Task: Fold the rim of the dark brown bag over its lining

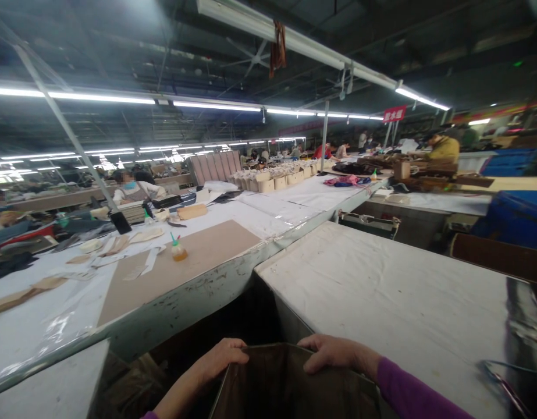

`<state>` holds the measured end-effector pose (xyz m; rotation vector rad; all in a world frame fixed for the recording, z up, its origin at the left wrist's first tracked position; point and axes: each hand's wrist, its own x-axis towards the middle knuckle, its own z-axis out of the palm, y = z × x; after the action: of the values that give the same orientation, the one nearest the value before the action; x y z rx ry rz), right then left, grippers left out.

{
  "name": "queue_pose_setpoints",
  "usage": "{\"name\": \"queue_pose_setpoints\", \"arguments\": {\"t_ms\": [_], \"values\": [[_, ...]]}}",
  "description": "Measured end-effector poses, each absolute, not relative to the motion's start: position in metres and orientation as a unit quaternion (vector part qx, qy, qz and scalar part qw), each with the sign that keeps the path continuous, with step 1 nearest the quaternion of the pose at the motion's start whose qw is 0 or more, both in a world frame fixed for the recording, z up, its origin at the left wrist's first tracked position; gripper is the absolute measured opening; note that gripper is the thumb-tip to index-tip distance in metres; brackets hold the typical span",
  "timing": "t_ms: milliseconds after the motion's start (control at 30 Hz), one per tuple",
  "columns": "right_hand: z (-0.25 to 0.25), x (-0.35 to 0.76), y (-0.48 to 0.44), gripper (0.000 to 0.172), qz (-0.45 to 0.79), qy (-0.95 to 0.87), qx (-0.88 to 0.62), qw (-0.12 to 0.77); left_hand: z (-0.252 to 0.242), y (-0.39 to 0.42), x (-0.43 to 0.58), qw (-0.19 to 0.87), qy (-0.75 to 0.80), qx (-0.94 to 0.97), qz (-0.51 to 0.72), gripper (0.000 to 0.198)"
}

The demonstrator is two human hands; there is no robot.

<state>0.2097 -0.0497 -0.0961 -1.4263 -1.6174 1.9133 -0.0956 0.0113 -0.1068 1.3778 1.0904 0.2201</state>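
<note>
At the bottom of the head view stands a dark brown, open-topped container (272,378) with a thin stiff rim; its lower part is cut off by the frame. My left hand (222,358) is closed over the rim's left corner. On the other side my right hand (333,354), at the end of a purple sleeve, grips the right part of the rim, thumb on the near side. The container is between two white-topped tables, close to the edge of the right-hand table (381,291). What it holds, if anything, is too dark to make out.
Ahead runs a long white worktable (268,209) with a brown board (189,262), a glue bottle (178,250) and cut pieces. Rows of cream-coloured pieces (274,177) stand farther back. A blue bin (516,215) is at right. Co-workers sit beyond.
</note>
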Motion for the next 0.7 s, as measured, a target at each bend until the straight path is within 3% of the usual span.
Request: {"name": "queue_pose_setpoints", "arguments": {"t_ms": [200,267,367,500,567,633,700], "values": [[-0.083,0.178,-0.023,0.06,0.519,-0.686,-0.505,0.074,-0.086,-0.001,-0.08,0.583,0.474,0.652,0.102,0.021],[-0.083,0.161,-0.016,0.043,0.505,-0.706,-0.492,0.069,-0.079,-0.009,-0.073,0.552,0.472,0.678,0.11,0.025],[-0.079,0.146,-0.013,0.019,0.511,-0.71,-0.475,0.098,-0.069,-0.017,-0.072,0.537,0.447,0.701,0.144,0.045],[-0.054,0.162,-0.026,0.027,0.526,-0.696,-0.44,0.21,-0.051,-0.01,-0.099,0.601,0.43,0.6,0.308,0.055],[-0.038,0.187,-0.037,0.035,0.533,-0.669,-0.428,0.292,-0.046,-0.002,-0.12,0.565,0.47,0.549,0.397,0.056],[-0.025,0.217,-0.049,0.037,0.525,-0.589,-0.45,0.418,-0.046,0.002,-0.136,0.529,0.508,0.526,0.431,0.058],[-0.02,0.246,-0.061,0.033,0.439,-0.483,-0.521,0.55,-0.05,-0.001,-0.14,0.525,0.516,0.527,0.424,0.063]]}}
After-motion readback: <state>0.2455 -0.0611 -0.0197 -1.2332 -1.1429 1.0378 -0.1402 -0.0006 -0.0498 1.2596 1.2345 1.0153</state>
